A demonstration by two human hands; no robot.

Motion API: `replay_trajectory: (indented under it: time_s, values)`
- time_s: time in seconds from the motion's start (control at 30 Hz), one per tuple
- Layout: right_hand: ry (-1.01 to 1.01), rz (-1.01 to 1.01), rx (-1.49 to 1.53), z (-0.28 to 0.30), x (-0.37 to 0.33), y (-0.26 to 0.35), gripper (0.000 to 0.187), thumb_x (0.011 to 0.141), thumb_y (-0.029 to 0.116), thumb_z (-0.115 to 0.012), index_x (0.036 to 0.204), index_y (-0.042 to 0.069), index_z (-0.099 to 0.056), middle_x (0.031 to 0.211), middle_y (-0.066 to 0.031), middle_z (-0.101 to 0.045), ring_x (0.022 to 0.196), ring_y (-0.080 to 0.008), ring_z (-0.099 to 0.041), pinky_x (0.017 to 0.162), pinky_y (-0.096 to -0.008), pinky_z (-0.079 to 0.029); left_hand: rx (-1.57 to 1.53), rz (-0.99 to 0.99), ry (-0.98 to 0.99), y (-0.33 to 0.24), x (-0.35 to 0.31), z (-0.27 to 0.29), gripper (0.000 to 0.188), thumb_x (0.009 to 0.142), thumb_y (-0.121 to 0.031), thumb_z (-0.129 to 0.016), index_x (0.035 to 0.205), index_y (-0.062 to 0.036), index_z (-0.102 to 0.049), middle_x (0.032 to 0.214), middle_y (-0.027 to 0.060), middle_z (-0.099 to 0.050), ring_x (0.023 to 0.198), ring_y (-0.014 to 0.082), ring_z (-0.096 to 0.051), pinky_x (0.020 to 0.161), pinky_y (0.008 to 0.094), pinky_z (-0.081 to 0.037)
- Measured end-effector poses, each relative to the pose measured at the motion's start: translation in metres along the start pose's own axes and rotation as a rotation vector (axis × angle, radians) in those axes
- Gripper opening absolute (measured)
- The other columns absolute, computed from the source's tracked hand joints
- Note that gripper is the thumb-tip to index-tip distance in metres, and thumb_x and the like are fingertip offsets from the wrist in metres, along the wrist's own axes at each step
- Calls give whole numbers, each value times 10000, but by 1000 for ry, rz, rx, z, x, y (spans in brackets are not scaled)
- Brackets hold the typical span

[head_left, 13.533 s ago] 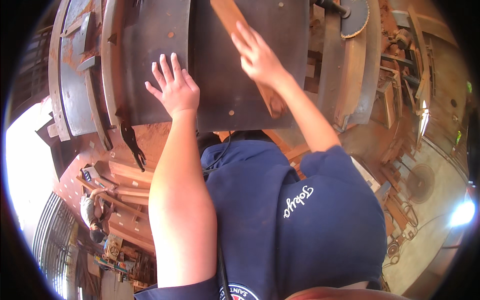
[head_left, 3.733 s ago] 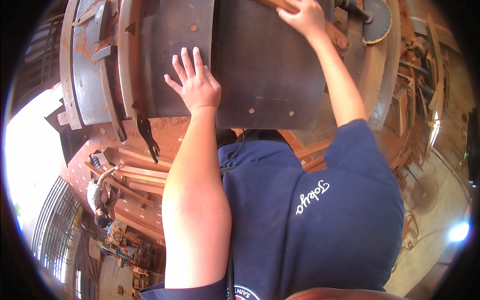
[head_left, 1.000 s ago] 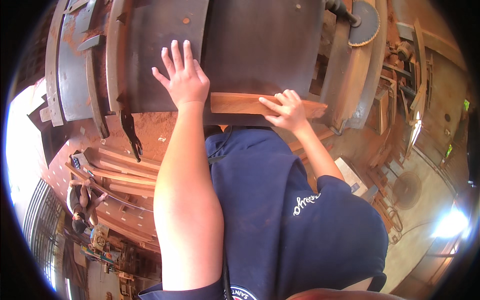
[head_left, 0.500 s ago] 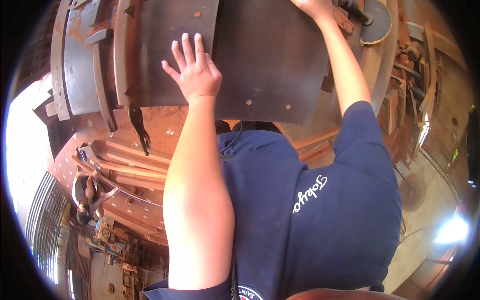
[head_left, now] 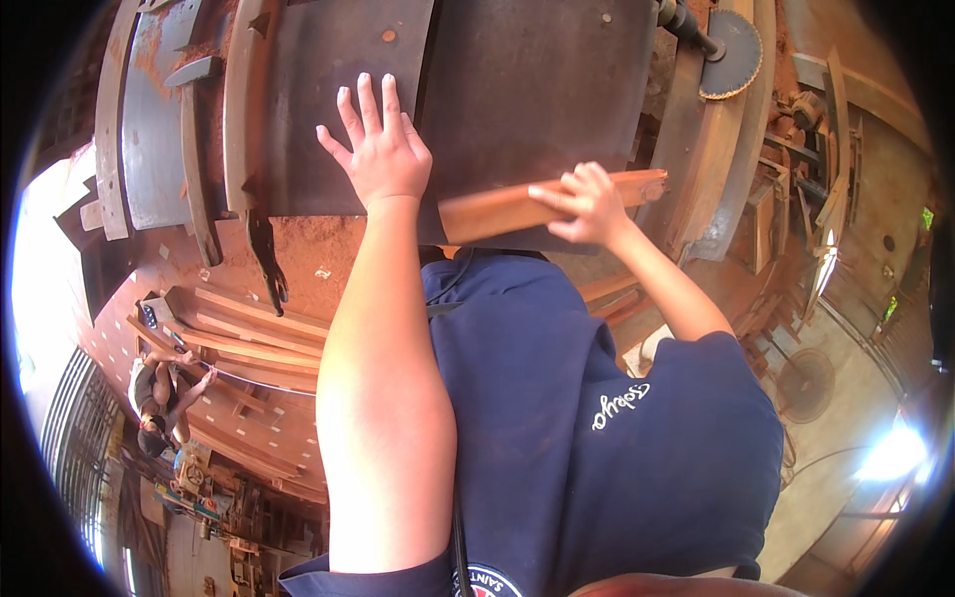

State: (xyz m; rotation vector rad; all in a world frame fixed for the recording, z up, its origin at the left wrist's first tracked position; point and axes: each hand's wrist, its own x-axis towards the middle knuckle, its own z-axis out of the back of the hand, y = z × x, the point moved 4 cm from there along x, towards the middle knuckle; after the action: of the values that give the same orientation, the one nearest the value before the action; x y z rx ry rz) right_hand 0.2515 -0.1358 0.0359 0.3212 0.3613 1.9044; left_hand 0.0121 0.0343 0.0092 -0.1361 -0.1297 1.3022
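Note:
My left hand (head_left: 385,159) lies flat on the dark metal machine table (head_left: 527,99), fingers spread, left of the seam between its two plates. Over the near part of the right plate is a short reddish wooden board (head_left: 497,211), blurred at its left end. My right hand (head_left: 593,206) grips this board near its right end, with the fingers over its top and the thumb side toward me. Whether the board rests on the plate or hovers just above it, I cannot tell.
A toothed circular saw blade (head_left: 731,60) on a shaft stands at the table's far right. At the left lie a hammer-shaped tool (head_left: 194,149) and wooden rails. Sawdust and long planks (head_left: 249,343) cover the floor left, where another person (head_left: 154,398) crouches. Scrap wood is piled right.
My right hand has come back toward me from the table's far edge and now has the wooden board in it. My left hand has stayed on the table.

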Motion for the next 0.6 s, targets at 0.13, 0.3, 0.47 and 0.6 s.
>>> replay_trajectory:
  time_s: [0.13,0.3,0.47,0.6]
  values:
    - [73,146,-27,0,-7,-7,852,521,334,-871,1349,368,-671,807,19,-495,766,-198,-514,794,-366,-471,1,-1,-16,0,0,-3,534,1005,-239,-491,1536,-224,-433,1625,30,-371,1535,288,-253,1181,681,-144]
    - [-29,135,-182,21,47,-84,895,548,343,-858,1411,355,-621,824,1,-509,788,-215,-522,729,-370,-461,-5,0,2,1,-1,0,529,1011,-242,-474,1538,-223,-435,1632,30,-365,1539,285,-249,1187,677,-134]
    - [-335,-314,-377,38,115,-192,628,779,449,-795,1381,348,-647,819,-22,-566,819,-237,-606,758,-384,-535,-10,-6,-8,-1,0,0,529,1011,-240,-471,1538,-218,-434,1632,33,-364,1538,285,-251,1185,681,-137]
    - [-436,-435,-417,53,138,-185,653,746,378,-824,1357,207,-671,942,-157,-649,901,-343,-635,816,-444,-546,-29,-7,-9,-1,-1,1,530,1008,-240,-480,1536,-215,-433,1630,32,-363,1532,288,-259,1182,688,-134]
